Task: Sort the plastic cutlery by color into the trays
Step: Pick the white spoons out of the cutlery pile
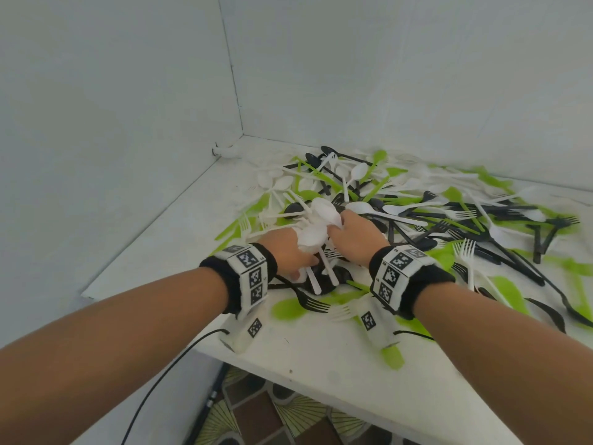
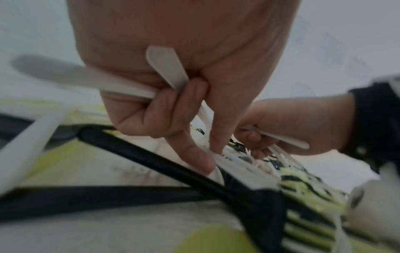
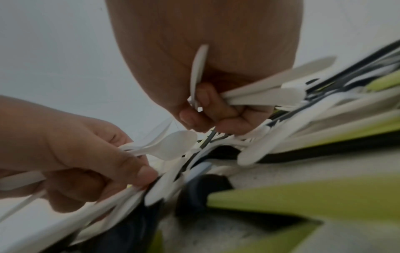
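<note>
Left hand [image 1: 288, 252] and right hand [image 1: 356, 234] each clutch white spoons [image 1: 316, 234] (fingers curled tight) above mixed cutlery [image 1: 449, 216].

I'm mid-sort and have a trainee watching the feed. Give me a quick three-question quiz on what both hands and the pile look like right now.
1. True or false: the left hand grips only black cutlery.
2. Which colours make up the cutlery pile on the white table? A) white, green, black B) red, white, blue C) white only
3. Fill in: the right hand holds pieces of ___ cutlery.

Key
1. False: it grips a bunch of white spoons, handles sticking out below the fist.
2. A.
3. White; the right wrist view shows white handles clamped under curled fingers. No trays are in view.
</note>
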Demonstrator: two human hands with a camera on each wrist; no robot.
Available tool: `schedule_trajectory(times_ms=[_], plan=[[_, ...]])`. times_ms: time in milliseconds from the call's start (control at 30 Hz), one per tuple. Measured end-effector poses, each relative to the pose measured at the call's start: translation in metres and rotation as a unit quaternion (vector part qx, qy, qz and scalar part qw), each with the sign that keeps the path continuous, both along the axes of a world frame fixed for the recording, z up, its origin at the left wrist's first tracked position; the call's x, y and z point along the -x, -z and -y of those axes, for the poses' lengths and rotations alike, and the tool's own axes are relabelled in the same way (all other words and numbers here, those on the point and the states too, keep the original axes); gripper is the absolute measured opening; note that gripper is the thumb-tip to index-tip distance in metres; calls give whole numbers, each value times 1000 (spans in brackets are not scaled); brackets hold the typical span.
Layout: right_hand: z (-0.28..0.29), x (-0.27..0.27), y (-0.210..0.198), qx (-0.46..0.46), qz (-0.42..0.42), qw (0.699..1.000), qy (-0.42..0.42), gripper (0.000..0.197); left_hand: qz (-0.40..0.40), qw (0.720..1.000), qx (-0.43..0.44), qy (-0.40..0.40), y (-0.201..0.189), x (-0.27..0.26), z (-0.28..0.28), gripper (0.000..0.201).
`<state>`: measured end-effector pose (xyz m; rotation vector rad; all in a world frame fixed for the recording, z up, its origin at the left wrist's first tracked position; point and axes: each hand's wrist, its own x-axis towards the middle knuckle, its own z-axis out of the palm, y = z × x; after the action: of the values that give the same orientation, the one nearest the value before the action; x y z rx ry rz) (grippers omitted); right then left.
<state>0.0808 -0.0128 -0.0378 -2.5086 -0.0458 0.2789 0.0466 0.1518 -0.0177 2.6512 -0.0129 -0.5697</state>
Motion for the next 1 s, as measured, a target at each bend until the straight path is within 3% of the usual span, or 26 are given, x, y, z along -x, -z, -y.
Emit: schedule_trajectory(times_ms=[133, 300, 533, 667, 733, 833, 933, 1000], plan=[[8, -1, -1, -7, 14, 1000, 18, 30, -47, 992, 106, -56, -10, 4, 0, 11], [10, 4, -3, -25, 31, 999, 19, 27, -53, 968, 211, -124, -16, 5, -21, 13], [-22, 18, -14, 9, 36, 993, -111, 25, 81, 960, 215, -162, -24, 11, -68, 21], [-40, 26, -25, 131, -41, 954, -268, 27, 111, 960, 212, -145, -12, 21, -100, 16], [-45, 29, -31, 190, -63, 928, -315, 44, 115, 971, 176, -114, -4, 25, -112, 29], [-50, 26, -30, 241, -47, 910, -333, 54, 135, 978, 133, -90, 3, 28, -120, 30], [-49, 19, -27, 209, -3, 931, -298, 47, 143, 979, 130, -70, 7, 25, -123, 22], [-46, 16, -24, 142, 30, 956, -256, 45, 158, 977, 131, -59, 7, 21, -124, 21]])
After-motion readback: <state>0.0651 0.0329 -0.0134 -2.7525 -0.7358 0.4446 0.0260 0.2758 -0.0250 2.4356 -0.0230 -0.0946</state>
